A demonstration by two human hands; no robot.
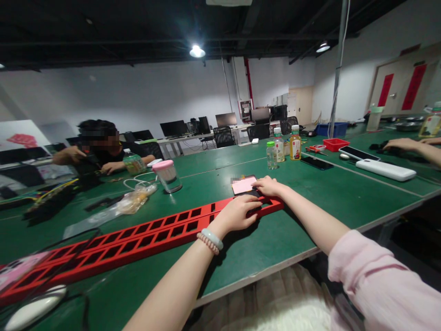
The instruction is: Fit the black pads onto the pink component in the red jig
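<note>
While both hands, left hand [237, 214] and right hand [270, 186], rest apparently spread on one red rack [144, 236], three bottles [283, 146] stand.

No text or label can be read.

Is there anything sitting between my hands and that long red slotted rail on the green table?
Nothing visible. The left hand rests directly on the red slotted rail near its right end, and the right hand touches that end beside a pink card. Both are already in contact.

The red slotted rack [138, 239] looked like matt painted metal; the green table [275, 239] had a smooth, slightly glossy surface.
</note>
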